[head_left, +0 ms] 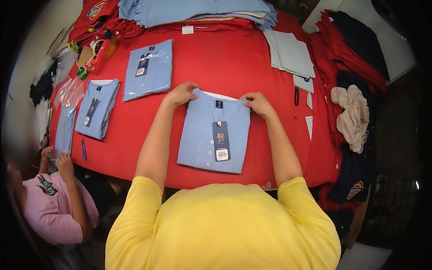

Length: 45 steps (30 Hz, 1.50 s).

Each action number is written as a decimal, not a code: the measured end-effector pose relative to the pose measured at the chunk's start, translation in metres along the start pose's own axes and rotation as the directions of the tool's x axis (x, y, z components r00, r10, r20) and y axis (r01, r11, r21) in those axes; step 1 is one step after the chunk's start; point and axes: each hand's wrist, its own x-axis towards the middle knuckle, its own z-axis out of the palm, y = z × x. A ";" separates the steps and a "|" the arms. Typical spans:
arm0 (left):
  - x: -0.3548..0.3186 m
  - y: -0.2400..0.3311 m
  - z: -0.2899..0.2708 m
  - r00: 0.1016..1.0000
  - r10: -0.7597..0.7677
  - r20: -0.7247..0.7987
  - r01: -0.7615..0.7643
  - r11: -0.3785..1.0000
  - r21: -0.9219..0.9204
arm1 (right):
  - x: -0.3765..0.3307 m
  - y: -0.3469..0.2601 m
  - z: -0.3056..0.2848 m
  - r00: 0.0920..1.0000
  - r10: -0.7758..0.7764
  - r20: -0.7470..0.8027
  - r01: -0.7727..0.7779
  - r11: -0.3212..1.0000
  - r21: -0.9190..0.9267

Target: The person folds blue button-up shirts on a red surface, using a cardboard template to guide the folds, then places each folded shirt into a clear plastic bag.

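Observation:
In front of me a folded light blue shirt (195,135) lies face up on the red-covered table (216,67). Down its front hangs a dark hang tag (221,140) with a white sticker, next to a row of pale buttons. A white edge shows behind the neckline. My left hand (182,94) pinches the shirt's far left corner, fingers closed on the cloth. At the far right corner, my right hand (258,103) grips the fabric between thumb and fingers.
Left of me lie a bagged blue shirt (155,74), another folded shirt (110,101) and a blue pen (83,149). A co-worker in pink (54,211) handles a bagged shirt (66,128). White sheets (292,51), a beige cloth (351,114) and a blue garment pile (193,11) surround the workspace.

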 end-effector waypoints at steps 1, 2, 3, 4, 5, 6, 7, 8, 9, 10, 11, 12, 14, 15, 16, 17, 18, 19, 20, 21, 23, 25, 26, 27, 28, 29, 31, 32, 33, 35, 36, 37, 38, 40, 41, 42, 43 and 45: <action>0.006 -0.004 -0.001 0.999 -0.005 0.042 0.007 0.999 -0.035 | 0.001 -0.008 0.002 1.000 0.011 0.018 -0.010 0.999 -0.049; 0.012 -0.008 -0.002 0.996 -0.009 0.084 0.015 0.997 -0.070 | -0.001 -0.015 0.003 1.000 0.021 -0.006 -0.022 0.992 -0.125; 0.016 -0.013 -0.003 0.998 0.013 0.059 -0.012 1.000 -0.019 | -0.004 -0.021 0.003 0.999 0.030 -0.031 -0.036 0.979 -0.199; 0.016 -0.009 0.000 0.998 0.036 0.050 -0.038 0.999 0.035 | -0.009 -0.023 0.002 0.997 0.048 -0.065 -0.064 0.961 -0.268; 0.016 -0.005 0.002 0.997 0.061 0.041 -0.065 0.994 0.088 | -0.010 -0.020 0.002 0.995 0.017 -0.103 -0.045 0.961 -0.272; 0.017 -0.002 0.002 0.993 0.084 0.082 -0.083 0.996 -0.014 | -0.012 -0.016 0.002 0.990 -0.013 -0.140 -0.026 0.960 -0.278; 0.016 -0.002 0.000 0.988 0.104 0.114 -0.091 0.989 -0.118 | -0.014 -0.015 0.003 0.985 -0.047 -0.169 -0.003 0.959 -0.284; 0.016 -0.004 -0.001 0.982 0.126 0.143 -0.092 0.971 -0.220 | -0.016 -0.014 0.004 0.985 -0.029 -0.167 -0.019 0.960 -0.278; 0.017 -0.008 0.002 0.985 0.111 0.134 -0.083 0.977 -0.197 | -0.019 -0.013 0.004 0.986 -0.012 -0.166 -0.034 0.962 -0.271; 0.020 -0.010 0.003 0.988 0.102 0.118 -0.081 0.982 -0.169 | -0.019 -0.015 0.003 0.986 -0.003 -0.167 -0.042 0.964 -0.264; 0.023 -0.014 0.005 0.990 0.093 0.102 -0.078 0.987 -0.140 | -0.019 -0.012 0.003 0.989 -0.010 -0.148 -0.030 0.962 -0.270; 0.025 -0.019 0.011 0.977 0.202 0.064 -0.191 0.971 -0.144 | -0.020 -0.007 0.003 0.992 -0.018 -0.128 -0.018 0.961 -0.275; 0.024 -0.018 0.018 0.980 0.199 -0.004 -0.199 0.980 0.002 | -0.024 -0.004 0.002 0.995 -0.018 -0.099 -0.010 0.962 -0.271; 0.024 -0.018 0.020 0.979 0.201 -0.039 -0.198 0.977 0.075 | -0.025 0.000 0.002 0.996 -0.001 -0.093 -0.019 0.977 -0.215; 0.021 -0.015 0.023 0.978 0.189 -0.084 -0.188 0.982 0.023 | -0.028 0.004 0.002 0.996 0.017 -0.087 -0.031 0.987 -0.158; 0.020 -0.010 0.023 0.982 0.167 -0.084 -0.160 0.983 0.087 | -0.030 0.008 0.001 0.996 0.034 -0.081 -0.042 0.994 -0.102; 0.020 -0.004 0.023 0.985 0.146 -0.086 -0.132 0.980 0.151 | -0.029 0.012 0.001 0.993 0.044 -0.113 -0.044 0.999 -0.002; 0.014 0.005 0.023 0.989 0.120 -0.089 -0.099 0.972 0.213 | -0.031 0.014 0.003 0.988 0.060 -0.140 -0.046 0.994 0.099; 0.008 0.013 0.023 0.971 0.198 -0.132 -0.146 0.933 0.328 | -0.034 0.013 0.003 0.983 0.076 -0.168 -0.042 0.979 0.197; 0.003 0.021 0.024 0.946 0.281 -0.165 -0.184 0.878 0.441 | -0.039 0.013 0.001 0.970 0.107 -0.216 -0.064 0.978 0.196; -0.001 0.031 0.024 0.905 0.398 -0.149 -0.228 0.750 0.620 | -0.045 0.002 0.001 0.946 0.147 -0.288 -0.095 0.978 0.187; 0.002 0.051 0.042 0.921 0.391 0.008 -0.264 0.605 0.752 | -0.055 0.000 0.004 0.944 0.212 -0.255 -0.164 0.967 0.197; 0.005 0.061 0.063 0.963 0.256 0.082 -0.230 0.628 0.744 | -0.061 -0.004 0.011 0.953 0.170 -0.250 -0.105 0.962 0.252; 0.017 0.056 0.089 0.933 0.337 0.124 -0.293 0.513 0.807 | -0.067 -0.005 0.018 0.965 0.111 -0.240 -0.032 0.950 0.309; 0.025 0.057 0.114 0.917 0.372 0.147 -0.332 0.502 0.799 | -0.065 0.019 0.023 0.936 0.153 -0.317 -0.049 0.949 0.312; 0.030 0.050 0.133 0.910 0.390 0.140 -0.338 0.504 0.794 | -0.071 0.003 0.030 0.930 0.168 -0.326 -0.038 0.929 0.369; 0.016 0.061 0.142 0.908 0.375 0.186 -0.388 0.589 0.709 | -0.072 0.016 0.033 0.905 0.174 -0.389 -0.032 0.938 0.346; 0.010 0.060 0.143 0.895 0.427 0.127 -0.404 0.659 0.634 | -0.074 0.019 0.032 0.920 0.161 -0.358 -0.033 0.940 0.339; 0.009 0.059 0.140 0.872 0.477 0.109 -0.444 0.679 0.585 | -0.073 0.021 0.032 0.921 0.184 -0.344 -0.012 0.895 0.447; 0.007 0.051 0.135 0.828 0.556 0.069 -0.516 0.709 0.481 | -0.079 0.008 0.033 0.925 0.243 -0.292 0.005 0.759 0.651; 0.008 0.049 0.132 0.805 0.591 0.046 -0.545 0.707 0.450 | -0.080 0.001 0.032 0.939 0.247 -0.240 -0.014 0.723 0.691; 0.010 0.052 0.130 0.836 0.540 0.096 -0.530 0.751 0.392 | -0.077 0.004 0.033 0.950 0.219 -0.221 0.028 0.648 0.761; 0.012 0.055 0.128 0.859 0.489 0.151 -0.510 0.793 0.334 | -0.075 0.011 0.035 0.960 0.191 -0.206 0.065 0.565 0.823; 0.018 0.058 0.127 0.872 0.432 0.228 -0.486 0.821 0.301 | -0.075 0.015 0.038 0.970 0.173 -0.170 0.079 0.437 0.896; 0.022 0.057 0.127 0.870 0.427 0.247 -0.489 0.810 0.324 | -0.076 0.013 0.041 0.972 0.185 -0.145 0.060 0.401 0.914; 0.025 0.057 0.127 0.868 0.420 0.266 -0.493 0.798 0.347 | -0.076 0.012 0.042 0.973 0.197 -0.119 0.041 0.363 0.931; 0.027 0.060 0.127 0.875 0.393 0.283 -0.478 0.798 0.367 | -0.077 0.017 0.043 0.974 0.190 -0.123 0.043 0.379 0.924; 0.031 0.063 0.128 0.887 0.338 0.315 -0.448 0.795 0.408 | -0.076 0.027 0.043 0.976 0.175 -0.131 0.049 0.411 0.910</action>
